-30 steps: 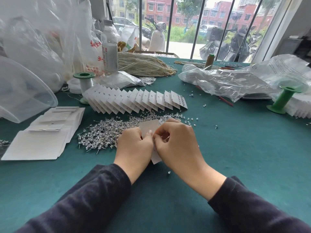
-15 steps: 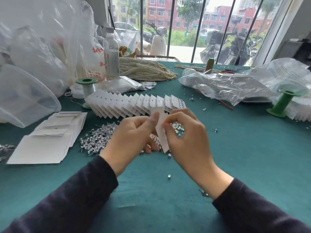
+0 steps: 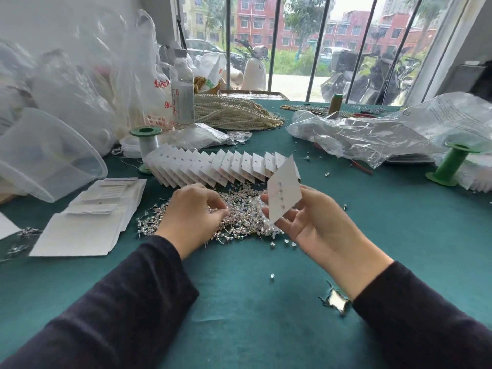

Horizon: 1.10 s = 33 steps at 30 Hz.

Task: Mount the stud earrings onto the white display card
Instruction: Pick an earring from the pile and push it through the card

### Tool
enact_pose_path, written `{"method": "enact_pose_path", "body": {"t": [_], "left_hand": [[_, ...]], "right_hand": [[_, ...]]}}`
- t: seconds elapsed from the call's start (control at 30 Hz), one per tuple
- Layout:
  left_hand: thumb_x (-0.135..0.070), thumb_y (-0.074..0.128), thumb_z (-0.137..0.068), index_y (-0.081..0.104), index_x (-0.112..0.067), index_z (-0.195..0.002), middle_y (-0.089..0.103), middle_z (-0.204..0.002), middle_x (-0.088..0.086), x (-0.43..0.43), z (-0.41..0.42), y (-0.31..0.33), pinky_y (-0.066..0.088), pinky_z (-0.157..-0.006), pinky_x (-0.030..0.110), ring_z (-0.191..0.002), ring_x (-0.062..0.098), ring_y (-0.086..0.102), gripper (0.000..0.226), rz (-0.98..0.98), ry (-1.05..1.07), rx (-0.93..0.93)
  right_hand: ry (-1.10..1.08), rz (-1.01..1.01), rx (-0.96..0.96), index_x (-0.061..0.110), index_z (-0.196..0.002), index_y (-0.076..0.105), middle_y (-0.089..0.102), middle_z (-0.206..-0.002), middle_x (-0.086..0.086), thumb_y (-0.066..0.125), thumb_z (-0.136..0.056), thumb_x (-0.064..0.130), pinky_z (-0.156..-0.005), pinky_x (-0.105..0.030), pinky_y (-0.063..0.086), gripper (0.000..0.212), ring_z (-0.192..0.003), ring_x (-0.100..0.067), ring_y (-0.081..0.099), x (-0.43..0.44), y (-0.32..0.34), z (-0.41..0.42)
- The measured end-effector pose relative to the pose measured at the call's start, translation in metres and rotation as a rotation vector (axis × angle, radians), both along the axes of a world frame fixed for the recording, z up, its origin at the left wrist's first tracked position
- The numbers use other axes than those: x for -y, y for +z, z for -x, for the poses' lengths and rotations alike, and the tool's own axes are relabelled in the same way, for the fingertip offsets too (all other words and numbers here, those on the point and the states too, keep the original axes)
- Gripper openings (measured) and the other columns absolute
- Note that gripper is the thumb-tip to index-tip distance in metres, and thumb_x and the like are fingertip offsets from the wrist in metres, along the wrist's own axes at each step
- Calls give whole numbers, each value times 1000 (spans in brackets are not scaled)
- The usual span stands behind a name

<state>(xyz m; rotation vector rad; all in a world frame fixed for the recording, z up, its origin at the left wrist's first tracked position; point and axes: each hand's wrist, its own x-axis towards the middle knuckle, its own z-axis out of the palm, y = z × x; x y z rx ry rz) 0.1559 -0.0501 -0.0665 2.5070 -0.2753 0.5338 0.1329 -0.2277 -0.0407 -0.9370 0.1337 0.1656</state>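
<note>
Just behind stud earrings [image 3: 239, 217], finished cards [image 3: 213, 169] fan.

White display card [image 3: 284, 191] tilted above silver stud earrings [image 3: 241, 215] heap

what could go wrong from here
1. The card is tilted and held only by the fingertips of the right hand, so it may slip or bend.
2. The left hand is picking in the tangled pile. It might lift several studs or scatter more strays over the cloth.
</note>
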Motion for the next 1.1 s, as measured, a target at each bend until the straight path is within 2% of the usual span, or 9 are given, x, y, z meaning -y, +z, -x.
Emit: {"method": "enact_pose_path", "body": {"t": [0.1, 0.23, 0.4, 0.53, 0.67, 0.77, 0.87, 0.97, 1.1], "left_hand": [[-27, 73, -73, 72, -18, -71, 54, -57, -15, 0, 2, 6, 33, -57, 12, -48, -4, 42, 10, 115, 0, 6], [-32, 73, -71, 69, -17, -61, 53, -44, -11, 0, 2, 8, 35, -42, 6, -38, -4, 46, 19, 271, -17, -34], [-33, 73, -71, 67, -12, -56, 52, -41, -7, 1, 3, 8, 35, -41, 7, -37, -1, 46, 27, 251, -4, -59], [-29, 69, -76, 62, -13, -57, 52, -45, -5, 0, 4, 13, 35, -41, 8, -37, -1, 46, 26, 321, -10, -62], [-14, 60, -83, 59, -6, -76, 70, -60, 5, 4, 10, 21, 48, -43, 17, -47, 10, 61, 11, 746, -223, -367], [-13, 68, -68, 59, -3, -81, 69, -58, 8, 8, 16, 25, 49, -40, 18, -44, 14, 60, 19, 976, -314, -494], [-18, 74, -54, 59, -3, -80, 65, -52, 5, 10, 19, 27, 46, -38, 17, -40, 11, 55, 34, 1048, -293, -486], [-22, 76, -52, 62, -3, -68, 65, -51, 2, 9, 19, 27, 45, -39, 15, -41, 9, 55, 28, 1065, -271, -465], [-11, 73, -53, 70, -1, -72, 72, -64, 10, 8, 17, 27, 54, -49, 18, -54, 14, 67, 22, 1194, -326, -549]], "right_hand": [[92, -87, -78, -2, -108, 52, 52, -103, -18, 45, -85, 0, -62, -34, 58, 25, -81, -28, 63, 0, -1, 0], [193, -121, -126, -3, -92, 57, 59, -94, -21, 46, -76, -1, -60, -34, 57, 20, -77, -31, 64, 0, -4, 1], [197, -117, -129, -4, -91, 57, 62, -88, -23, 52, -59, 0, -59, -33, 58, 33, -73, -32, 65, -1, -6, 1], [191, -113, -154, -3, -91, 58, 61, -91, -22, 47, -75, 0, -59, -33, 58, 20, -71, -30, 66, -1, -8, 0], [198, -112, -169, -3, -92, 58, 61, -91, -22, 44, -84, 3, -56, -32, 58, 17, -69, -30, 67, -1, -9, -1], [208, -120, -169, -3, -92, 59, 61, -93, -22, 45, -83, 4, -54, -31, 58, 18, -68, -30, 67, -2, -8, -1], [212, -118, -165, -2, -96, 57, 59, -98, -22, 47, -80, 3, -55, -31, 58, 20, -71, -30, 66, -2, -8, 0], [216, -120, -164, 0, -92, 58, 60, -93, -20, 47, -80, 3, -55, -31, 57, 16, -66, -31, 67, -2, -8, 1], [251, -108, -162, 1, -94, 60, 61, -97, -18, 52, -74, 4, -56, -30, 56, 22, -76, -31, 66, -4, -7, 2]]}}
